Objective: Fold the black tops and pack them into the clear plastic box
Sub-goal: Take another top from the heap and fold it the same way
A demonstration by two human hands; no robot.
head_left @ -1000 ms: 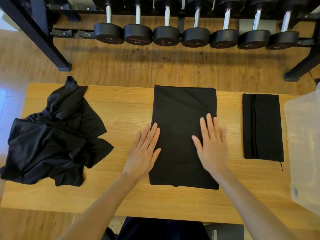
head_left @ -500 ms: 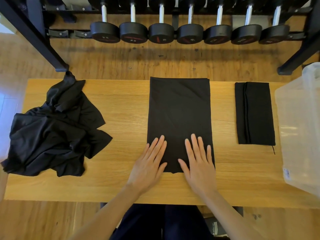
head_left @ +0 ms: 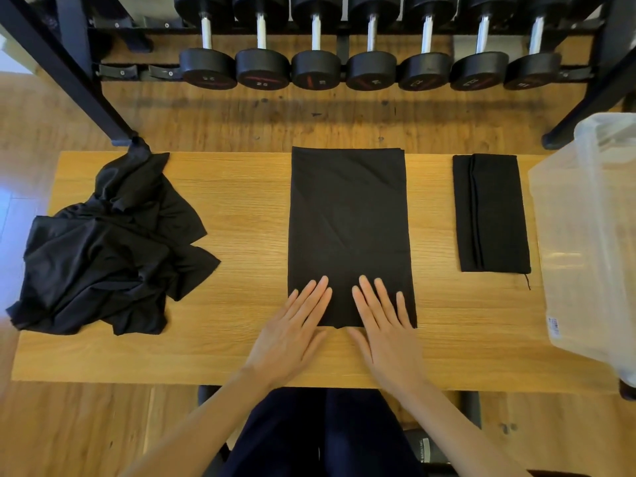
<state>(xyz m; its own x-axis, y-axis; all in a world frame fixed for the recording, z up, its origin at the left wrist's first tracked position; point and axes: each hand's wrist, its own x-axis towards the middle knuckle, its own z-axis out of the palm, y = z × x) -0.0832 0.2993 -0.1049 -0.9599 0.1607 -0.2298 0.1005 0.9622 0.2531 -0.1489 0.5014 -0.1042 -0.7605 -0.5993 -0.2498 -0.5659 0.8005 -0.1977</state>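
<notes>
A black top [head_left: 349, 222] folded into a long rectangle lies flat in the middle of the wooden table [head_left: 241, 201]. My left hand [head_left: 292, 328] and my right hand [head_left: 385, 328] lie flat side by side, straight fingers pressing on its near edge. A smaller folded black top [head_left: 490, 215] lies to the right. A crumpled heap of black tops [head_left: 110, 249] covers the table's left end. The clear plastic box [head_left: 592, 242] stands at the right end, past the small folded top.
Behind the table stands a black rack [head_left: 86, 80] holding a row of several dumbbells [head_left: 371, 68] above the wooden floor. My dark trousers [head_left: 323, 438] show below the table's near edge.
Both hands have slid down the middle top from its centre to its near edge, fingers still flat. The cloth looks smoother.
</notes>
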